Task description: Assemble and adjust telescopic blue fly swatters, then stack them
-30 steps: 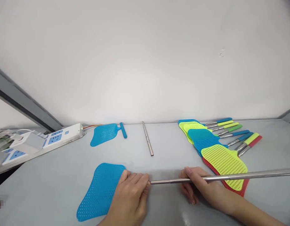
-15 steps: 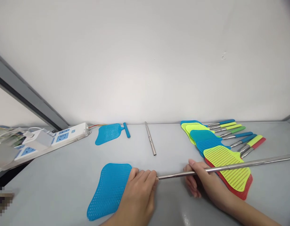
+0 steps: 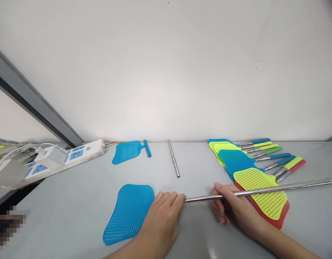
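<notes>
Metal rod runs toward three o'clock from the left hand, which is wrapped closed around its thin end, the tip hidden, with a blue swatter head at that hand's nine o'clock. The right hand, loosely curled, has light hold of the rod, with piled swatters at its one o'clock.

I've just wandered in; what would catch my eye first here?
Probably the long, thin silver metal rod, running from the left hand through the right hand towards the picture's right edge. Next, the broad blue perforated plastic paddle beside the left hand. Then, at right, the overlapping blue, yellow and red perforated swatters, which the rod crosses in this view.
</notes>
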The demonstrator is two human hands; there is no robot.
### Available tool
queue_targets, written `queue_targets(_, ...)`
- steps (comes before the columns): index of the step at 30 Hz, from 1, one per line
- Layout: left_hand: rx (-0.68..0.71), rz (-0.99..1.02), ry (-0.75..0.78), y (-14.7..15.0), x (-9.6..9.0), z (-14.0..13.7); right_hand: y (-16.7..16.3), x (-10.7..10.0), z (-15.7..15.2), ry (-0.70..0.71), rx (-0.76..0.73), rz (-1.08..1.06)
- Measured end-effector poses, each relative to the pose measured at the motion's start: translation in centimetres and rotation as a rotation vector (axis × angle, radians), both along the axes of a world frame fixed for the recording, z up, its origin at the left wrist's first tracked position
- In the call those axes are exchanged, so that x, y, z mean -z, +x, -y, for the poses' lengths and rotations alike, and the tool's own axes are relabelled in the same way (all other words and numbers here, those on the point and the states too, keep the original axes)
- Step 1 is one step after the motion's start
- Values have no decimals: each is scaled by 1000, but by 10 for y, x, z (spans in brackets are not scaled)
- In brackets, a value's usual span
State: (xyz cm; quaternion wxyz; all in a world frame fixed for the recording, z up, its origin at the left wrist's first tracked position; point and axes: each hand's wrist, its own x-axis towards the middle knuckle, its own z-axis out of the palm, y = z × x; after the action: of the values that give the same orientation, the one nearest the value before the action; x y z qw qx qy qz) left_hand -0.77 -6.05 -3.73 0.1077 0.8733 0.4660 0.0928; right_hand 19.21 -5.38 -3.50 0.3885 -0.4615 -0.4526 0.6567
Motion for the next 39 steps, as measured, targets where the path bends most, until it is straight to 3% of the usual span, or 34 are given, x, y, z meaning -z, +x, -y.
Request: queue_targets(39,-9,-14,9,3,-5,2,-1,-9,4,35,-11,24)
